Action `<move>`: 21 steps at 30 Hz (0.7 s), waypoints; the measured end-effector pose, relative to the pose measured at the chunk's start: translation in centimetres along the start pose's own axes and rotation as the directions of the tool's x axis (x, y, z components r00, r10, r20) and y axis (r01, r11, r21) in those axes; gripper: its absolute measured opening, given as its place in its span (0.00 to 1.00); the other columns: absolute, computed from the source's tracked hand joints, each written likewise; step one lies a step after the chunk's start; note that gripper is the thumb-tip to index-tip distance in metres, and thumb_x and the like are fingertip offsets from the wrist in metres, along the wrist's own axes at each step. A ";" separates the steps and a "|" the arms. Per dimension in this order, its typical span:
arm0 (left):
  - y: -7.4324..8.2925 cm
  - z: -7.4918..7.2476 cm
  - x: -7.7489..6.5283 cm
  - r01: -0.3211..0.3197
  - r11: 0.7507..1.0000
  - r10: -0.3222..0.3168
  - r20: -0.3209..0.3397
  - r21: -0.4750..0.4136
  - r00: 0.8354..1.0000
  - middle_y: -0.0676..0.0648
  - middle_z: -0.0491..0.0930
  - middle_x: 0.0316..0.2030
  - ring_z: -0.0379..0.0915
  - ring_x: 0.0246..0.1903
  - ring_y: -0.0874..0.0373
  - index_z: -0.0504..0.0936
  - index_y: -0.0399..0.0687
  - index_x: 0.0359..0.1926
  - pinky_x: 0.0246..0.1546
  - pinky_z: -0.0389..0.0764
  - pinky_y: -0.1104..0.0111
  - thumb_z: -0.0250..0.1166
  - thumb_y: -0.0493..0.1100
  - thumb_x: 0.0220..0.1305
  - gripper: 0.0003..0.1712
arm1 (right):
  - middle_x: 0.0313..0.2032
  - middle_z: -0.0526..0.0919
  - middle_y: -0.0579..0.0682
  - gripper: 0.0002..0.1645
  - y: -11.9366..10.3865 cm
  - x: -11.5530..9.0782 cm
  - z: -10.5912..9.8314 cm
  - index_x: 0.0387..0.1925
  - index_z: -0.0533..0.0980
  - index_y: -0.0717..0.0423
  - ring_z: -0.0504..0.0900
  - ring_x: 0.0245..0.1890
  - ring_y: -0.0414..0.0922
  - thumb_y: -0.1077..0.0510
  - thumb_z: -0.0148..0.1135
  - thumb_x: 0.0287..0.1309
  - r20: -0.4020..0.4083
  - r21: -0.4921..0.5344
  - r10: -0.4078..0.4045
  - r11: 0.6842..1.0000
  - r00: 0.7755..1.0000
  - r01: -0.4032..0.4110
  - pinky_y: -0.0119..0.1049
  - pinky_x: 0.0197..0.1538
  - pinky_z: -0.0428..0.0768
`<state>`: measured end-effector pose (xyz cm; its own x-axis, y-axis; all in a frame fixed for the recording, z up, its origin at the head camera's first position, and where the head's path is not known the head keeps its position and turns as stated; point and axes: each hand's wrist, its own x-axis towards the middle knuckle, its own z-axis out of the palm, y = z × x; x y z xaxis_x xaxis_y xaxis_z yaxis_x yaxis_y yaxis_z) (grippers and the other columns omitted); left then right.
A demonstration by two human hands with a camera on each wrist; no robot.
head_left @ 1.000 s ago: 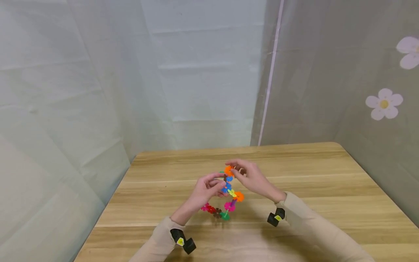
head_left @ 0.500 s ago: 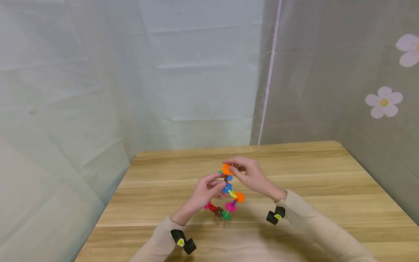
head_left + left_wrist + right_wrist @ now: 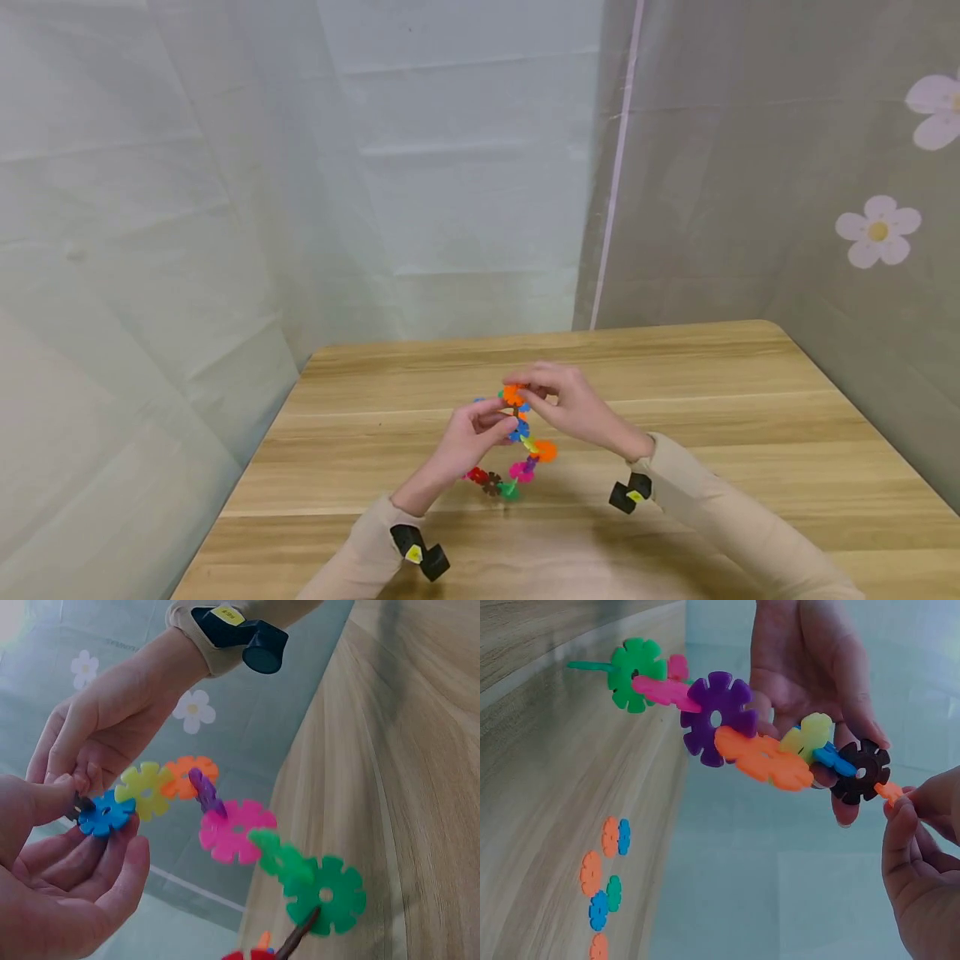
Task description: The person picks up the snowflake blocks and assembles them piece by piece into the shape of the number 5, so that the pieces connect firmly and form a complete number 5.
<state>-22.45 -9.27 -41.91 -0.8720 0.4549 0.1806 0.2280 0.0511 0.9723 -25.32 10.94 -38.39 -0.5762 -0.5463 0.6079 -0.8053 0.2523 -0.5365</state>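
My left hand (image 3: 465, 437) pinches one end of a chain of slotted plastic flower discs, at the dark disc (image 3: 871, 759) beside a blue disc (image 3: 112, 814). In my right hand (image 3: 573, 404), thumb and fingertips grip a small orange disc (image 3: 889, 793), which touches the dark disc's edge in the right wrist view. Whether it is slotted in, I cannot tell. From my left fingers the chain hangs down through a yellow disc (image 3: 146, 787), another orange one, a purple disc (image 3: 701, 712), a pink disc (image 3: 217, 844) and a green disc (image 3: 341, 885). Its lower end is partly hidden.
Several loose discs lie on the wooden table (image 3: 712, 467), among them an orange disc (image 3: 591, 874), a blue disc (image 3: 598, 911) and a green disc (image 3: 614, 894). Mostly, the hands hide them from the head view. Pale curtains (image 3: 465, 183) stand around the table.
My right hand has moved slightly left, bringing the orange disc closer to my left fingers. The hanging chain swung a little right, then back left. My left hand has stayed almost still.
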 end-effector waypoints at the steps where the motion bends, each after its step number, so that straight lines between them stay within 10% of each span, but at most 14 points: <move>1: 0.0 0.0 0.0 -0.002 1.000 0.002 -0.006 0.023 1.000 0.27 0.80 0.46 0.83 0.38 0.65 0.73 0.30 0.59 0.47 0.83 0.58 0.59 0.42 0.69 0.23 | 0.41 0.86 0.50 0.14 0.0 0.0 0.0 0.48 0.82 0.57 0.79 0.29 0.33 0.66 0.61 0.61 0.003 0.000 -0.003 1.000 1.000 0.003 0.27 0.33 0.82; 8: 0.1 0.3 -0.2 -0.033 0.997 0.033 0.006 0.072 0.999 0.28 0.79 0.49 0.82 0.44 0.53 0.72 0.26 0.59 0.48 0.83 0.66 0.56 0.39 0.70 0.22 | 0.39 0.87 0.51 0.14 0.2 -0.1 0.5 0.47 0.82 0.58 0.83 0.28 0.38 0.68 0.61 0.61 0.002 0.022 -0.025 0.999 1.000 0.025 0.26 0.33 0.83; 21: 0.7 0.6 0.0 -0.072 0.991 0.077 -0.040 0.110 0.996 0.29 0.81 0.45 0.76 0.38 0.68 0.77 0.25 0.52 0.44 0.80 0.76 0.55 0.37 0.71 0.17 | 0.32 0.86 0.49 0.12 0.2 0.2 0.8 0.43 0.84 0.58 0.79 0.23 0.38 0.69 0.61 0.59 -0.046 0.010 -0.053 0.999 0.998 0.053 0.25 0.30 0.81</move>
<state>-22.00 -8.73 -41.31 -0.8684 0.4219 0.2606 0.3365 0.1154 0.9346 -25.51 10.29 -38.83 -0.5388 -0.5218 0.6614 -0.8334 0.2151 -0.5092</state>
